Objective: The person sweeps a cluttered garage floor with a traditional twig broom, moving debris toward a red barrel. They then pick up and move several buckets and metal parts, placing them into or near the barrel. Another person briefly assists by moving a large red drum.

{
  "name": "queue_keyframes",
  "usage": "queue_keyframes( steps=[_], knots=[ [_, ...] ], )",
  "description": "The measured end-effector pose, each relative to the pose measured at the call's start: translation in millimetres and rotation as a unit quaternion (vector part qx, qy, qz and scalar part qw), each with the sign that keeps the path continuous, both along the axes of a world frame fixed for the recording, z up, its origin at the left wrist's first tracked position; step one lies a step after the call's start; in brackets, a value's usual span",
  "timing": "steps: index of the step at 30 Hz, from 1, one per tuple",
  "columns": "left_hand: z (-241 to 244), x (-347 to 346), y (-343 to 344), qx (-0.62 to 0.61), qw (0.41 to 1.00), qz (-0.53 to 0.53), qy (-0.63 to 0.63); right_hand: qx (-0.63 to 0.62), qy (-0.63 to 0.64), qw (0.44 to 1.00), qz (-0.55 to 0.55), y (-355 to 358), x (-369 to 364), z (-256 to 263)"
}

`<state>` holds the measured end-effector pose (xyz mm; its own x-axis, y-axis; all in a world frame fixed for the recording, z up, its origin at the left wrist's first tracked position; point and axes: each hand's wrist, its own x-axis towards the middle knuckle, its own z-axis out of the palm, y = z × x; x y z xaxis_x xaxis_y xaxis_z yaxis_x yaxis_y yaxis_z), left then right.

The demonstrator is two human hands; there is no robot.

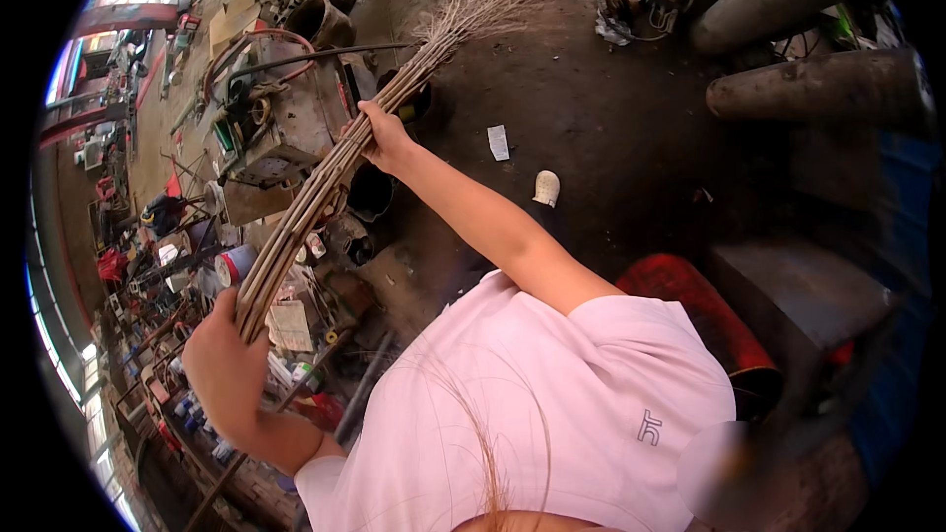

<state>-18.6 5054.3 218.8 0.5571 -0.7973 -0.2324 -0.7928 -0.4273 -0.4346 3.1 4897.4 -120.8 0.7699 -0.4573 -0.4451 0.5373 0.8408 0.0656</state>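
Observation:
A long broom of bundled twigs (314, 225) slants across the left of the view. Its fine, splayed bristles (484, 11) point away over the dark floor at the top. My right hand (386, 137) is closed around the middle of the bundle, with the forearm stretched out from the pink short sleeve. At the near end, my left hand (225, 373) wraps the thick butt of the sticks, wrist bent and slightly blurred. The sticks partly hide the fingers of both hands.
A metal box-like machine (284, 114) with hoses stands left of the broom, near open pots (371, 192). Large metal cylinders (813, 85) lie at right, above a red drum (676, 310). A paper slip (498, 142) lies on the floor near a perforated cream shoe (547, 188). Clutter fills the left.

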Motion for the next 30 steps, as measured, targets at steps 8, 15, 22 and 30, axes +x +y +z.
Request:
queue_keyframes(
  steps=[8,15,22,30],
  knots=[
    [18,11,63,-0.075,0.995,0.047,0.053,0.091,-0.060,0.993,0.034,50,-32,35],
    [32,36,92,-0.046,0.995,-0.033,0.081,0.215,-0.039,0.976,0.013,102,-93,60],
    [-21,100,32,-0.041,0.960,-0.235,0.148,0.307,0.008,0.948,-0.079,97,-115,25],
    [-137,139,-43,-0.013,0.938,-0.333,0.093,0.250,0.028,0.967,-0.049,21,-61,-141]
  ],
)
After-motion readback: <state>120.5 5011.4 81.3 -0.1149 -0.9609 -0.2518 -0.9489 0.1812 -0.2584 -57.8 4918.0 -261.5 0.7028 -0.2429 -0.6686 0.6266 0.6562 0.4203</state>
